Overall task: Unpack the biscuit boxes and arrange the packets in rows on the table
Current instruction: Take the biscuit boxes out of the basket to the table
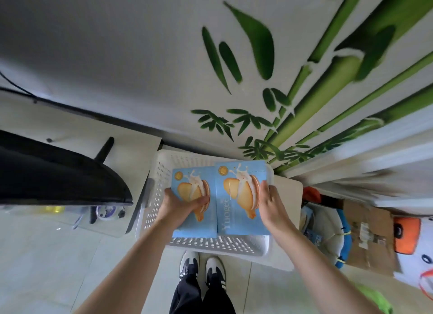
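— Biscuit boxes, two of them, sit low in the middle of the frame; what shows nearest the camera?

— At the bottom edge, a pair of black-and-white shoes [202,270] on the pale floor, with two bare forearms reaching forward and up from either side of them.

— And the hands?

— The left hand [179,206] lies on the face of the left box [194,203], thumb at its left edge and fingers curled over the printed biscuit, gripping it. The right hand [269,204] holds the right box [242,199] along its right edge, fingers pointing away from the camera, thumb on the face.

— Any writing?

— The right box carries pale lettering running along its left side, reading roughly "Yuogee"; I can't make it out surely. Both boxes are light blue with a picture of sandwich biscuits, a milk splash and a round gold seal near the far corner.

— Where do the boxes lie?

— Side by side, touching, above a white perforated basket [210,243]; whether they rest in it or are lifted I cannot tell. The right one sits slightly farther up the frame.

— Beyond that?

— To the left, a desk [131,149] with a dark curved object [58,175]. At right, cardboard [370,231] and orange items. Farther off, across the top, a white wall painted with green bamboo [316,91].
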Demonstrator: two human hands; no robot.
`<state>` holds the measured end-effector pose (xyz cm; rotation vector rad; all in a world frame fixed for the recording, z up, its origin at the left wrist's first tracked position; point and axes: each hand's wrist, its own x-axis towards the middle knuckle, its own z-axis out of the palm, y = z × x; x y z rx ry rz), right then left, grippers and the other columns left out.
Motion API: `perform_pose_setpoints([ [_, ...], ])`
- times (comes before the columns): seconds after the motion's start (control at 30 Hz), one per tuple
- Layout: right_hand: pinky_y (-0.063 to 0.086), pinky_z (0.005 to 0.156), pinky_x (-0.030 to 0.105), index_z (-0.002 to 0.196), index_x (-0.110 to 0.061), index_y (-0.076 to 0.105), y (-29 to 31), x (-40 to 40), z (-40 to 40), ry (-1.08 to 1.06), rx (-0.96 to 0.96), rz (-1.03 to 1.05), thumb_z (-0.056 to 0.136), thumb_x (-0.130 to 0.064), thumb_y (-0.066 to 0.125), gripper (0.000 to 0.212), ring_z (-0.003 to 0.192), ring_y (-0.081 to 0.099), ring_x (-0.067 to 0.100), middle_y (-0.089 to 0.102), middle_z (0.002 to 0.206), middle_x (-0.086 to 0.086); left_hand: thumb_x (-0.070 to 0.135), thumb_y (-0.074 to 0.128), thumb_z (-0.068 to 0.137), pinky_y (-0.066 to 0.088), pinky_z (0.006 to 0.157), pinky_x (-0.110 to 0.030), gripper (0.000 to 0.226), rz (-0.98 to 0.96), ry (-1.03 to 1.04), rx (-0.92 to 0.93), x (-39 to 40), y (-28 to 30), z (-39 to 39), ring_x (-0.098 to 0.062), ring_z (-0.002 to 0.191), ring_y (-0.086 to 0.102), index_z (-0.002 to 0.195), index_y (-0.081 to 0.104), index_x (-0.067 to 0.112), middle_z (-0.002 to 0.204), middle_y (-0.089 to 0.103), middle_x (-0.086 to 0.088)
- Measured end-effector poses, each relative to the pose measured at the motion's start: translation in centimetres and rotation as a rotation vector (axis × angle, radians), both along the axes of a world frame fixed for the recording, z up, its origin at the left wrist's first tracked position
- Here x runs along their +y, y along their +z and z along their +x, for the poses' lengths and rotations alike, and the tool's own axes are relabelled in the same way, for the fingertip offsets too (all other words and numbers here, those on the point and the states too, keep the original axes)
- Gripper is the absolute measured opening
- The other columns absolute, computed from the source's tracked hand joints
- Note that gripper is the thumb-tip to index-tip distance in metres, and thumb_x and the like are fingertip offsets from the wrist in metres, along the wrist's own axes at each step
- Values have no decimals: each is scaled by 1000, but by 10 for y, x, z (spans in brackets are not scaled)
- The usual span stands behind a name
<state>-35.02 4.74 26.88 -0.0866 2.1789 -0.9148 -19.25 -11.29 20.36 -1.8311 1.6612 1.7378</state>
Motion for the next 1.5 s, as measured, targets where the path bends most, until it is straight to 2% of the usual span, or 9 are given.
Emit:
perform_pose_setpoints([
  [0.17,31,59,12,109,-19,45,69,17,10,43,24,-43,101,-49,22,39,80,47,-4,50,93,-11,40,94,50,57,67,-34,66,-30,76,226,15,85,21,-24,90,68,104,59,26,94,69,0],
  [0.23,30,56,10,108,-21,46,95,22,18,38,35,-55,101,-49,23,37,78,47,-6,50,93,-13,43,93,49,56,75,-40,72,-19,128,205,21,119,33,-20,91,66,107,55,26,100,66,1],
  [0.63,41,66,17,93,-28,49,198,50,57,123,10,-201,98,-53,33,31,78,52,-2,54,92,-13,33,86,67,53,48,-23,47,-68,346,301,71,251,99,-10,69,72,105,59,22,89,74,5],
  [0.8,43,70,18,95,-28,51,214,59,73,208,-4,-252,100,-48,33,27,86,55,3,57,103,1,38,85,67,50,45,-16,50,-113,411,324,93,271,125,-1,67,69,105,55,28,82,72,17],
  [0.93,50,80,31,104,-22,54,228,60,90,263,-59,-272,100,-48,33,34,97,59,15,60,112,7,41,81,71,52,49,-19,47,-126,478,318,112,283,154,0,69,69,107,53,28,92,71,11],
  [1.07,48,97,46,107,-25,55,245,53,115,322,-160,-266,98,-54,36,36,106,61,20,62,115,3,38,76,79,58,61,-36,37,-139,607,320,129,293,193,-18,82,73,109,57,26,99,73,0],
  [1.27,49,96,53,103,-17,59,259,31,168,454,-224,-278,97,-51,43,38,105,63,31,66,110,13,39,77,78,60,71,-49,37,-207,825,299,157,308,258,-23,81,73,109,59,31,95,74,-1],
  [1.37,51,93,46,106,-10,59,262,20,201,588,-177,-294,99,-47,42,42,103,63,28,64,110,15,41,77,76,60,66,-43,38,-244,936,300,175,316,293,-23,79,73,107,59,31,97,73,-4],
  [1.5,46,74,21,102,-8,61,267,12,250,757,-145,-330,100,-44,39,42,85,59,10,67,100,8,49,76,65,60,66,-46,45,-278,1079,294,205,321,341,-22,78,73,103,57,38,93,73,0],
])
